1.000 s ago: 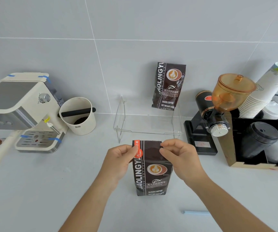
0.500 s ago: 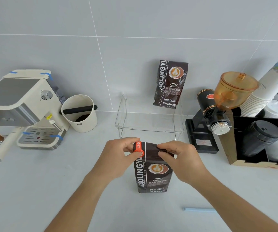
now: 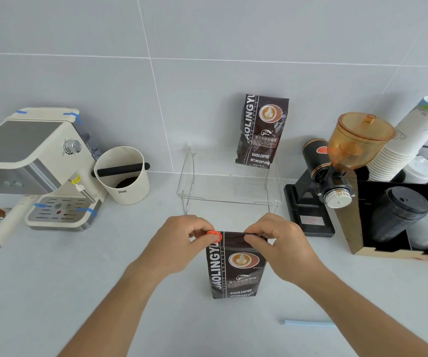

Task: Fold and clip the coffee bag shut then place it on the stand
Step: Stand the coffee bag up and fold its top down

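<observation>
- Down came the top of the coffee bag since a second ago: the flat upright strip we held then had been rolled over into a low fold along the top edge.
- We had our left hand pinched on the orange corner tab at the fold's 9 o'clock end, and our right hand pinched on the dark fold at its 3 o'clock end; both sets of fingers were closed on the bag.
- We judged the folding step close to done, with clipping not yet begun.
- That bag stood upright on the counter, at 6 o'clock from the clear stand and near it.
- A second bag sat at the stand's 12 o'clock to 1 o'clock, apparently leaning on the wall; the stand's shelf in front of it looked free.
- A pale blue strip lay on the counter at 4 o'clock from our bag, well apart; whether it was the clip, we couldn't tell.
- Room was tighter at 3 o'clock, where the grinder stood just beside the stand; the knock box at 9 o'clock sat farther off.
- Straight ahead, the lane to the stand was open.
</observation>
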Action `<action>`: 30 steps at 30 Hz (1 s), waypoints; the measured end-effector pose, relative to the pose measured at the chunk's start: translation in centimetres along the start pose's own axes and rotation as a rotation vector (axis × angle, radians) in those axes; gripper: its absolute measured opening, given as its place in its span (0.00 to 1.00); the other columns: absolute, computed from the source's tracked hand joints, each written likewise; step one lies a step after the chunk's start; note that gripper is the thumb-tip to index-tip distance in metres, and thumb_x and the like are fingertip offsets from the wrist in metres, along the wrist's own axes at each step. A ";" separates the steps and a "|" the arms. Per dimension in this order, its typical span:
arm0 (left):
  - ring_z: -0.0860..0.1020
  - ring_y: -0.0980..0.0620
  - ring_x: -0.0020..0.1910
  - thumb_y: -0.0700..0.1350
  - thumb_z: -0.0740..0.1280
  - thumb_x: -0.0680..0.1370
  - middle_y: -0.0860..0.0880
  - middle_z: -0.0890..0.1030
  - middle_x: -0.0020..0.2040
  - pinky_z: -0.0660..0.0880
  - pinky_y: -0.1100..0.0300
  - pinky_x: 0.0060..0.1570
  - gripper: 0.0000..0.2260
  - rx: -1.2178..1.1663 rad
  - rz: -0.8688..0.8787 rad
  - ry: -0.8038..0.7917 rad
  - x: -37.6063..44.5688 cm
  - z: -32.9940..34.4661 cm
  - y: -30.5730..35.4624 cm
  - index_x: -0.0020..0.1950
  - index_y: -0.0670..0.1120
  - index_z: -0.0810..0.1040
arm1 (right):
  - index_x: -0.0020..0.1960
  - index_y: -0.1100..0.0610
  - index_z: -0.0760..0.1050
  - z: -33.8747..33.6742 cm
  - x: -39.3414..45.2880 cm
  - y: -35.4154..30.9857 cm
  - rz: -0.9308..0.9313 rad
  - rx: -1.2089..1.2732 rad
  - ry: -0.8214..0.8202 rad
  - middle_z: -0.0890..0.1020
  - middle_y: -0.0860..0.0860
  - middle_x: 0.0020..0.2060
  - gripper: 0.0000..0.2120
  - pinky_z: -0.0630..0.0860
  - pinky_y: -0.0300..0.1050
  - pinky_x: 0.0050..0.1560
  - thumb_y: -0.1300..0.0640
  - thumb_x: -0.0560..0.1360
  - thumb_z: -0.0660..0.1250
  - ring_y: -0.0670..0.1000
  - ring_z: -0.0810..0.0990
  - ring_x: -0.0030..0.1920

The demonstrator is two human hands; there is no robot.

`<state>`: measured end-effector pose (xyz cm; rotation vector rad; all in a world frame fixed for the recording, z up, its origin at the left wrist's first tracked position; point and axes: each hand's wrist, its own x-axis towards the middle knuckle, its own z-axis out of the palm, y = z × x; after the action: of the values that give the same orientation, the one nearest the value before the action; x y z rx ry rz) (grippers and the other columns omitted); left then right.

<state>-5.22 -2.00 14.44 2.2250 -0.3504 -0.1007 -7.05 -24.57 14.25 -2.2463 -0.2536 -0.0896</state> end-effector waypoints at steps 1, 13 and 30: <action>0.81 0.54 0.41 0.45 0.72 0.73 0.52 0.83 0.39 0.76 0.66 0.44 0.02 -0.016 -0.009 0.005 0.1 0.1 -0.2 0.41 0.50 0.84 | 0.40 0.52 0.84 -0.1 0.1 0.1 0.033 0.038 -0.008 0.82 0.46 0.36 0.05 0.76 0.36 0.41 0.62 0.72 0.73 0.47 0.80 0.40; 0.78 0.53 0.35 0.40 0.74 0.71 0.44 0.86 0.36 0.71 0.63 0.38 0.08 -0.572 -0.324 0.078 0.3 1.9 -0.2 0.47 0.51 0.80 | 0.36 0.51 0.85 0.5 1.2 0.1 0.475 0.543 -0.041 0.84 0.53 0.31 0.11 0.68 0.50 0.42 0.66 0.71 0.73 0.55 0.75 0.36; 0.77 0.55 0.44 0.49 0.67 0.76 0.50 0.79 0.45 0.72 0.61 0.42 0.07 0.079 -0.036 -0.219 0.0 1.8 -1.5 0.49 0.50 0.85 | 0.43 0.53 0.86 -0.3 2.2 0.2 0.396 0.173 -0.390 0.87 0.48 0.41 0.04 0.78 0.35 0.40 0.55 0.73 0.72 0.42 0.84 0.39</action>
<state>-5.27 -2.46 12.17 2.3047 -0.4403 -0.3579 -4.89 -24.64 14.62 -2.0837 -0.0161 0.5632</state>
